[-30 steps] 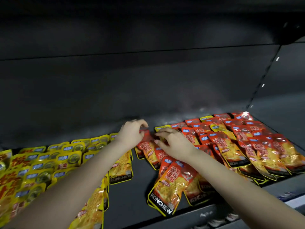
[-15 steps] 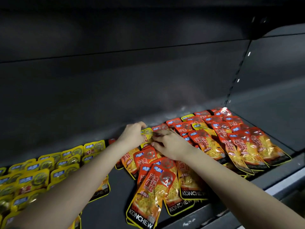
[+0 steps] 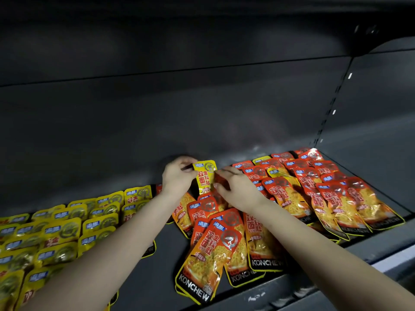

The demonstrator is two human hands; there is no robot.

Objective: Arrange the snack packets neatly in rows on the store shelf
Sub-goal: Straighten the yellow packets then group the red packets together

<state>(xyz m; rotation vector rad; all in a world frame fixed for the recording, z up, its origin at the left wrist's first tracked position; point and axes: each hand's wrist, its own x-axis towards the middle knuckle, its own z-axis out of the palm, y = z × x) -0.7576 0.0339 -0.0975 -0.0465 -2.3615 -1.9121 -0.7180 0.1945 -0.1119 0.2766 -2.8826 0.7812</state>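
So the yellow packet (image 3: 205, 176) is held up at the back of the shelf (image 3: 161, 265), close to the back panel (image 3: 202, 108), right over the gap where the two colour groups meet. It's lifted clear of the pile and its long axis runs roughly upright, with the printed top edge uppermost and the lower end dipping down toward the red packets (image 3: 336, 198).

It's framed by both hands, one on each side. The top-left corner is pinched by the left hand (image 3: 178, 178), with thumb and fingers closed on it. The right edge is met by the fingertips of the right hand (image 3: 238, 189), which are curled in. Whether that edge is actually gripped or only touched can't be told from here.

The bit that matters: the matching yellow packets (image 3: 62, 230) are laid out to the left, while the reds are fanned out to the right and in front. The odd one out is probably meant to be carried leftward, and that side is already covered by the left hand. A couple more yellow strays (image 3: 260, 160) can be spotted in the red rows further back.
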